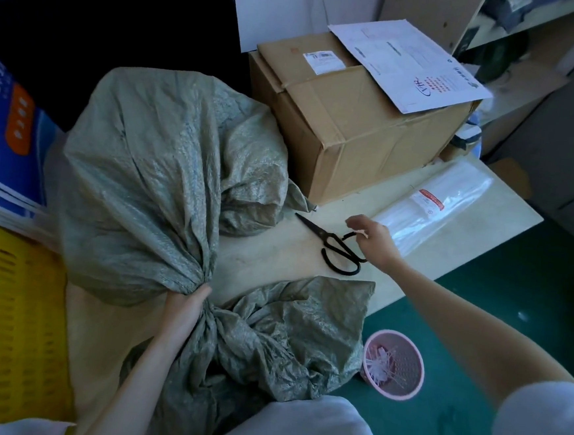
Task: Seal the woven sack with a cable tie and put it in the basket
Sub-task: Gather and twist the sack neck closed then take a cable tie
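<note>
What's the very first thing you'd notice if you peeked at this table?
The big grey-green sack fills the left of the table, its neck bunched tight in the left hand. To its right, the right hand is at the handles of black scissors, in front of a cardboard box. A small pink bin sits on the green floor.

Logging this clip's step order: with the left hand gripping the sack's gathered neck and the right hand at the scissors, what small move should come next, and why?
Probably close the right hand on the handle loops of the black scissors and lift them. Its fingers are already at one loop, while the left hand clamps the bunched neck of the grey-green woven sack. Whether a cable tie is already on the neck cannot be seen.
</note>
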